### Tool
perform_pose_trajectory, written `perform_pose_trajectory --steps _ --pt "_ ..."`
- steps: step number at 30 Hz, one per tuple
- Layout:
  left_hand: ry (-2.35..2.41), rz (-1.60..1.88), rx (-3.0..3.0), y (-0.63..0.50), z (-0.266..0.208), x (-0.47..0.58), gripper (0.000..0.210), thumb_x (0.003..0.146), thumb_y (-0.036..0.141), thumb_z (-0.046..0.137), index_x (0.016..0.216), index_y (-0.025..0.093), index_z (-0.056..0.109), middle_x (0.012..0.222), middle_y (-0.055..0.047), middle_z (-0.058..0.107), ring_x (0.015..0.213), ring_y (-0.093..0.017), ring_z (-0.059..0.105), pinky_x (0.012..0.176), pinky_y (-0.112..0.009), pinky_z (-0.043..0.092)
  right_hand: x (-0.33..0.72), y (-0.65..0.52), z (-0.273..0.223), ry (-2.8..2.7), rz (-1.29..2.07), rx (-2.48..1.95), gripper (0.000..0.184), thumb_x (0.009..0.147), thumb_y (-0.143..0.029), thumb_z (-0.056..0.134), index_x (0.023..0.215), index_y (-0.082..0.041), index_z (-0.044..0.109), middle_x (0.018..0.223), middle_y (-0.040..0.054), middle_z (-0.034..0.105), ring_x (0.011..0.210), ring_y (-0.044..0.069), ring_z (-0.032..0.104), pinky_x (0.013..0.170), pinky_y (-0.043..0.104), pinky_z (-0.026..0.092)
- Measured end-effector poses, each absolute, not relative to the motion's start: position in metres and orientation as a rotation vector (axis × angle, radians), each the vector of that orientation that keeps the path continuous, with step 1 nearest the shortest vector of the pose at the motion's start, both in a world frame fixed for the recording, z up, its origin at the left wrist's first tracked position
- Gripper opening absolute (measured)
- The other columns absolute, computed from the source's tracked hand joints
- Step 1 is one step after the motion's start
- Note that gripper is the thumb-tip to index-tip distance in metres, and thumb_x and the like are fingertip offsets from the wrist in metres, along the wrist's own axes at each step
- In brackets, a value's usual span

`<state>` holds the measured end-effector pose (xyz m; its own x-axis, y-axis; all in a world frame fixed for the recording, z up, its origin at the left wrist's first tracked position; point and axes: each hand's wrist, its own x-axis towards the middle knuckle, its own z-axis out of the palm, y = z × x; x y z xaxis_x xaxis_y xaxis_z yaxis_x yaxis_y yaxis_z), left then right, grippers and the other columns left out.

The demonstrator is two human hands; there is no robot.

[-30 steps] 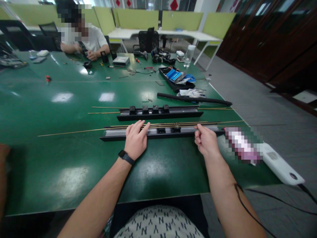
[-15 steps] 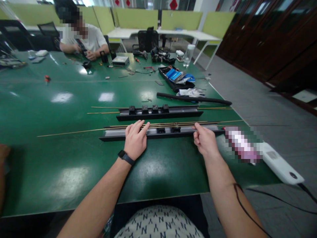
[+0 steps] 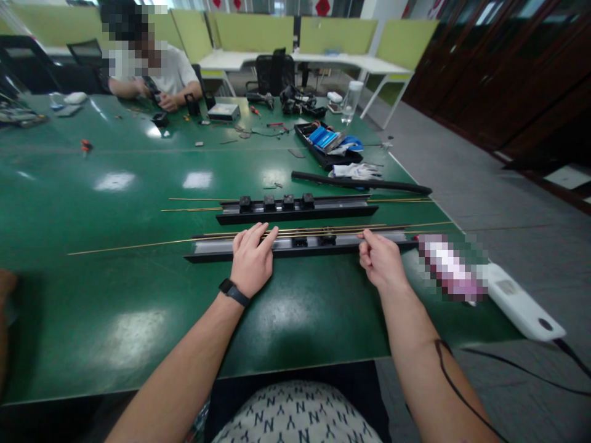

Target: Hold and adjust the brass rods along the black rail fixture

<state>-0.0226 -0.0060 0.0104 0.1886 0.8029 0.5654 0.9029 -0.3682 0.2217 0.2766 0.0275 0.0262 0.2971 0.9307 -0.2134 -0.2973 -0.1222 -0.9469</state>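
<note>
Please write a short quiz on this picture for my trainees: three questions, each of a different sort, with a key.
1. True or false: the left hand lies over the near rail.

2. How many black blocks sit along the far rail?
A) two
B) four
C) six

3. Fill in: the fingers of the right hand are at the thin, gold-coloured ____.

Key:
1. True
2. B
3. rods

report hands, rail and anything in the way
Left hand spread open over near black rail and brass-coloured rods. Right hand seemingly pinching at rods. Far black rail with four blocks lies beyond, clear of both hands.
</note>
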Motion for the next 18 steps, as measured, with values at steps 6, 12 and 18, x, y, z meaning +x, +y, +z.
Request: perform_pose_trajectory --steps 6,12,18 --pt "-1.670 -0.929 -2.293 -0.0059 0.0099 -0.0223 0.048 0.096 0.015 0.047 0.141 0.025 0.059 0.145 -0.011 0.060 0.141 -0.026 0.050 0.118 -0.048 0.030 0.2770 0.0279 0.0253 -0.675 1.214 -1.249 0.022 0.082 -0.034 0.076 0.082 -0.015 0.066 0.047 -0.0057 0.052 0.029 0.005 0.033 0.025 0.015 0.021" --pt "-1.686 -0.928 -2.299 -0.0065 0.0109 -0.0222 0.048 0.096 0.015 0.047 0.142 0.026 0.059 0.146 -0.011 0.060 0.142 -0.026 0.049 0.118 -0.049 0.030 0.2770 0.0272 0.0270 -0.671 1.229 -1.257 0.017 0.082 -0.031 0.074 0.083 -0.016 0.065 0.047 -0.0056 0.052 0.029 0.005 0.032 0.025 0.015 0.019" --pt "-1.689 -0.936 -2.300 -0.0061 0.0107 -0.0219 0.048 0.096 0.015 0.046 0.141 0.026 0.059 0.146 -0.011 0.060 0.142 -0.027 0.049 0.117 -0.050 0.031 0.2767 0.0275 0.0277 -0.647 1.229 -1.277 0.018 0.084 -0.032 0.071 0.087 -0.015 0.067 0.046 -0.0053 0.052 0.029 0.006 0.032 0.026 0.015 0.019"
